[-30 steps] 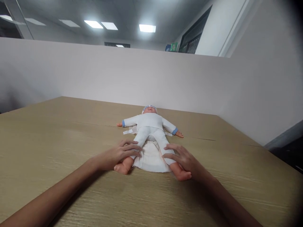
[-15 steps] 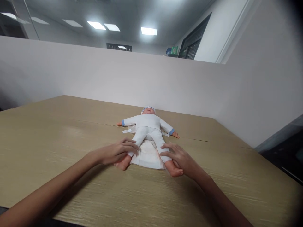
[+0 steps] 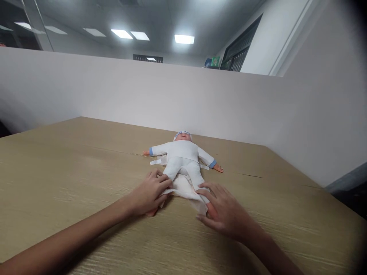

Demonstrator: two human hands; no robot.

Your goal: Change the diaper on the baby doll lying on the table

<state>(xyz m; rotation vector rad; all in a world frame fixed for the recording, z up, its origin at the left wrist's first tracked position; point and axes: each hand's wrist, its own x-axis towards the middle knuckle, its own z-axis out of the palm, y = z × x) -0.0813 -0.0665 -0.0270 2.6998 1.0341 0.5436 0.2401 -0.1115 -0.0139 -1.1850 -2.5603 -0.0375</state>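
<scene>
A baby doll (image 3: 183,151) in white clothes with blue cuffs lies on its back, legs spread towards me. Beneath its hips and between its legs is an open white diaper (image 3: 183,185), its tabs spread out at both sides of the waist. My left hand (image 3: 153,191) has its fingers closed on the diaper's near left corner, over the doll's lower leg. At the other leg, my right hand (image 3: 220,206) holds the near right corner between thumb and fingers. The diaper's near edge is raised and creased. Both doll feet are partly covered by my hands.
The doll rests on a wide wooden table (image 3: 100,172) with a thin seam across it. A pale partition wall (image 3: 129,91) rises along the back and another stands at the right. A green package (image 3: 215,61) shows beyond the partition.
Both hands have closed on the near corners of the diaper. Its near edge, flat on the table before, is now lifted. The view has shifted slightly.
</scene>
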